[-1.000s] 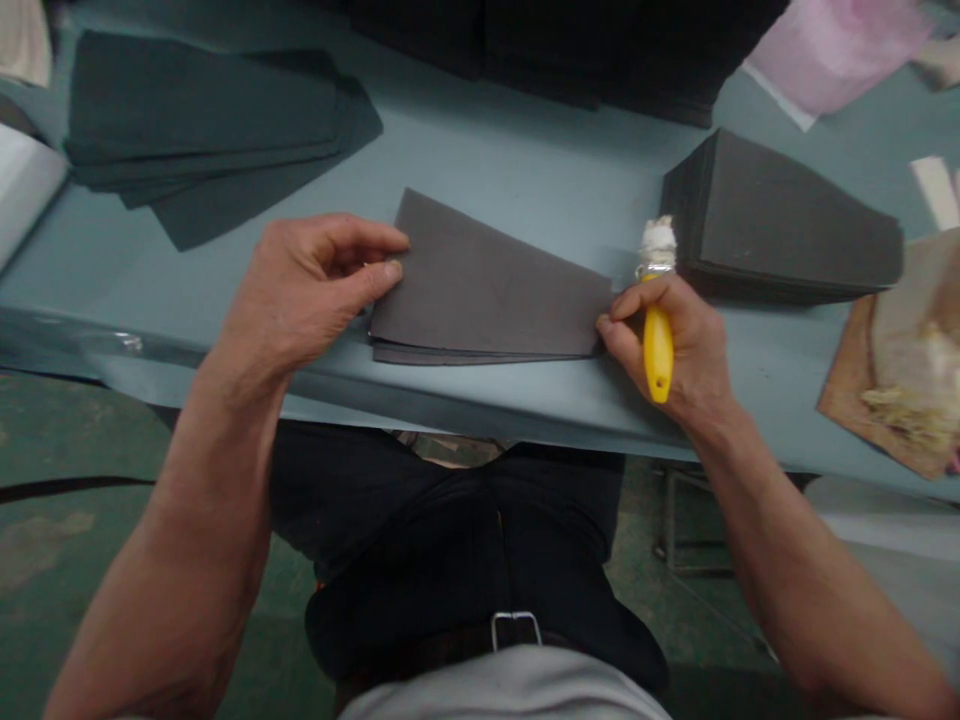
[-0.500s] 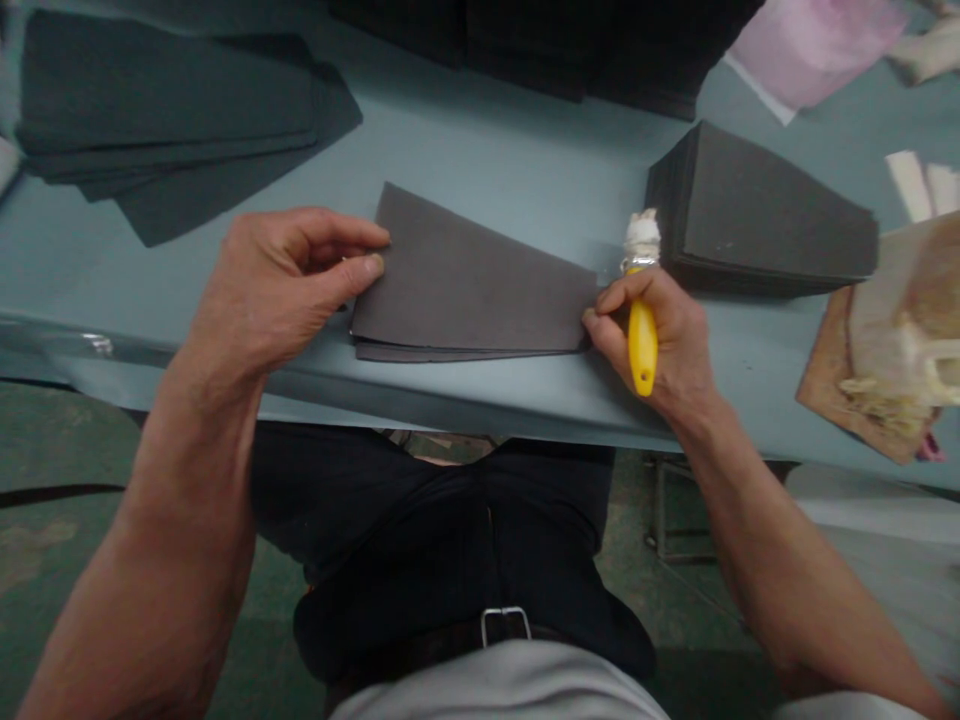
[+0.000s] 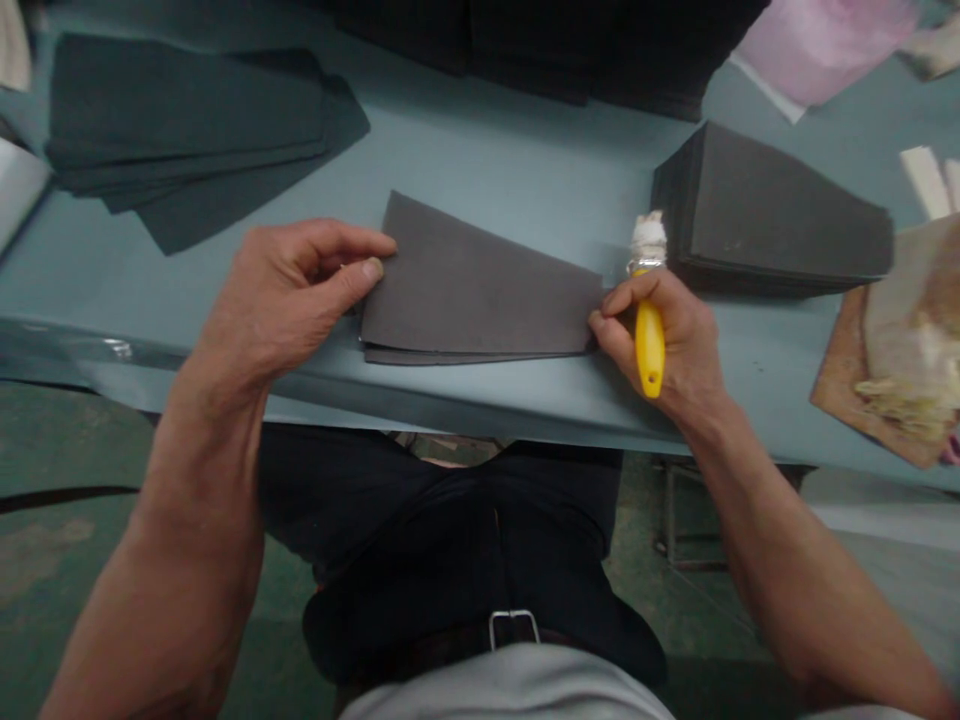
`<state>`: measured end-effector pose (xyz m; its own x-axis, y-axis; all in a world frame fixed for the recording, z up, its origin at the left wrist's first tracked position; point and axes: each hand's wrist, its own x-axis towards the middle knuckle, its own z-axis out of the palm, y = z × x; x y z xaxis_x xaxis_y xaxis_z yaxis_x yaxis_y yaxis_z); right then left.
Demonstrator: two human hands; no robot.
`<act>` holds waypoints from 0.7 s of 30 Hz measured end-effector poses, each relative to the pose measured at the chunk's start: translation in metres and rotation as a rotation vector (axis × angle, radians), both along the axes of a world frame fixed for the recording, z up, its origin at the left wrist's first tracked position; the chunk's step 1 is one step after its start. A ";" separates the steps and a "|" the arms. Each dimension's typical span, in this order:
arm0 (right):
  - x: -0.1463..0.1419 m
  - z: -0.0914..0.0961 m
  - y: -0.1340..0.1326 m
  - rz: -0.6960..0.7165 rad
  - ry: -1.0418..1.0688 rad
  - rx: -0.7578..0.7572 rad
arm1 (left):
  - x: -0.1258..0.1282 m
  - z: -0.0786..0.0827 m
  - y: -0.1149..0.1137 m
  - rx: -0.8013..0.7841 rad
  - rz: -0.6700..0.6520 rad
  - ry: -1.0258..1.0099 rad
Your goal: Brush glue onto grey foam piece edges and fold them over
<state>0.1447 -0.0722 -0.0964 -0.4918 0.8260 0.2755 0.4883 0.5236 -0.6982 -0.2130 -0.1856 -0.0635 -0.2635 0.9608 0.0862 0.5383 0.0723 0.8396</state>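
Observation:
In front of me on the table lies a tapered dark grey sheet (image 3: 487, 285), with the edge of at least one more showing beneath it. Its left edge is between the thumb and forefinger of my left hand (image 3: 289, 295). My right hand (image 3: 675, 330) has a paintbrush (image 3: 649, 345) tucked in its fingers, yellow handle down and whitish, crusted bristles up. Thumb and forefinger of that hand also meet the sheet's narrow right end.
A thick stack of similar sheets (image 3: 787, 215) stands to the right. Fanned dark pieces (image 3: 187, 120) lie at the left, and black piles (image 3: 555, 45) at the back. A glue-crusted board (image 3: 847, 350) sits at far right near pink material (image 3: 825, 45). The table's front edge (image 3: 450, 405) runs before me.
The view has shifted slightly, so everything sits a little further right. Both hands keep the same hold on the sheet and the brush.

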 end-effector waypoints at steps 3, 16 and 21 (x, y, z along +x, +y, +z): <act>0.000 0.000 0.000 -0.010 0.004 -0.010 | 0.000 0.000 -0.001 -0.005 -0.002 0.008; 0.002 -0.008 0.002 -0.013 0.025 0.007 | 0.003 -0.003 -0.001 0.020 0.018 -0.011; 0.001 -0.006 0.001 -0.015 0.034 0.008 | 0.005 -0.002 -0.002 0.011 0.030 -0.048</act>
